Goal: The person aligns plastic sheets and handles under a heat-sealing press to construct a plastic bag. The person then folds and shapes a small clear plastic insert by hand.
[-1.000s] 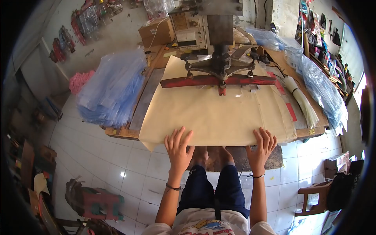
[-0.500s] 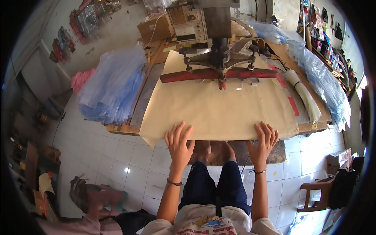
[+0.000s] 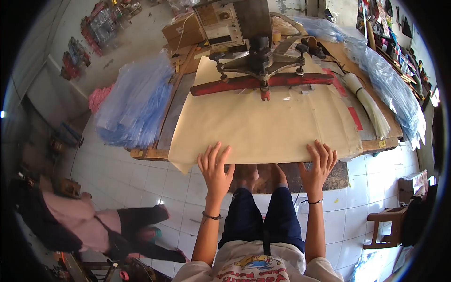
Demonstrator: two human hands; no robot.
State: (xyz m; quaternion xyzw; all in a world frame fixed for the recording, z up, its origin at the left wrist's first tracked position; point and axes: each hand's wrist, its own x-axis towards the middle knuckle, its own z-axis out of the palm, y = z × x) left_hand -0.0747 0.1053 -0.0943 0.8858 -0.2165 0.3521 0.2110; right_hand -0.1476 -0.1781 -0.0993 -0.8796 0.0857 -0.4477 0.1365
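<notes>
A wide tan sheet (image 3: 253, 127) lies over the front of the work table, its near edge hanging slightly past the table's edge. On that edge, left of the middle, rests my left hand (image 3: 216, 171), fingers stretched flat on the sheet and thumb at the edge. My right hand (image 3: 318, 169) lies the same way further right, fingers spread. Neither hand grips anything that I can see. Above the sheet's far part is a press with a long red bar (image 3: 230, 85); I cannot tell whether the bar touches the sheet.
Blue clear plastic sheets (image 3: 136, 103) are stacked at the left, with more plastic (image 3: 380, 80) along the right. A bundle of pale strips (image 3: 366, 103) lies right of the sheet. Behind stand a control box (image 3: 220, 26) and a cardboard box (image 3: 183, 33). Another person (image 3: 80, 216) is at lower left.
My hands keep their place on the sheet's near edge. The view has shifted slightly. At lower left, the other person has moved and now shows more of the body and legs.
</notes>
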